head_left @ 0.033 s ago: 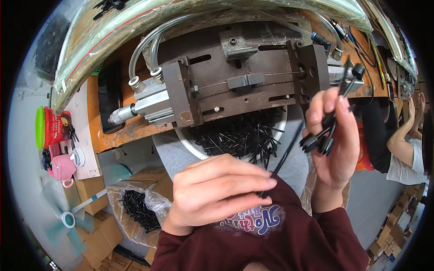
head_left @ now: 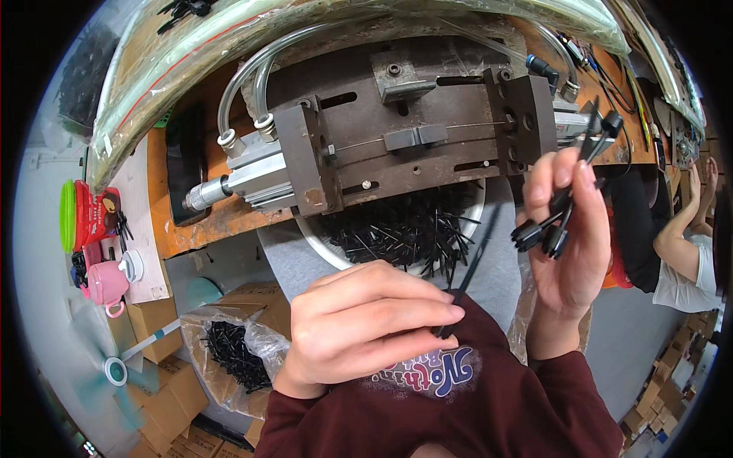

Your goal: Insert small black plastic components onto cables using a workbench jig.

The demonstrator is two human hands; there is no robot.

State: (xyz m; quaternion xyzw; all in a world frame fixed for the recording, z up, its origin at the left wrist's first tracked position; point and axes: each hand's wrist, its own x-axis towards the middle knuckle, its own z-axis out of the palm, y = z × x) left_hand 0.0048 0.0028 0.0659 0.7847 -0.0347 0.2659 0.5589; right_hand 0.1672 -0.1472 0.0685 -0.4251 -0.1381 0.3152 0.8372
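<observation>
My left hand (head_left: 374, 324) is closed, pinching one thin black rod (head_left: 478, 258) between thumb and fingertips; the rod slants up to the right. In my right hand (head_left: 574, 248) are several black rod-shaped parts with short ribbed, knob-like heads (head_left: 556, 241), gripped between thumb and fingers and sticking out above and below. Both hands are raised in front of a brown metal fixture (head_left: 359, 172). At its middle sits a small dark block (head_left: 414, 137) on a thin wire or rod. Below the fixture, a white tub (head_left: 316, 246) holds many similar black parts.
Silver cylinders (head_left: 259, 174) with clear hoses flank the fixture on a wooden bench (head_left: 183, 238). A plastic-lined carton (head_left: 271, 305) of black parts stands lower left, near a fan (head_left: 115, 371). A pink cup (head_left: 107, 281) is at left. Another person (head_left: 687, 259) is at far right.
My right hand and its black parts have shifted slightly to the right. The rod in my left hand has tilted a little more upright.
</observation>
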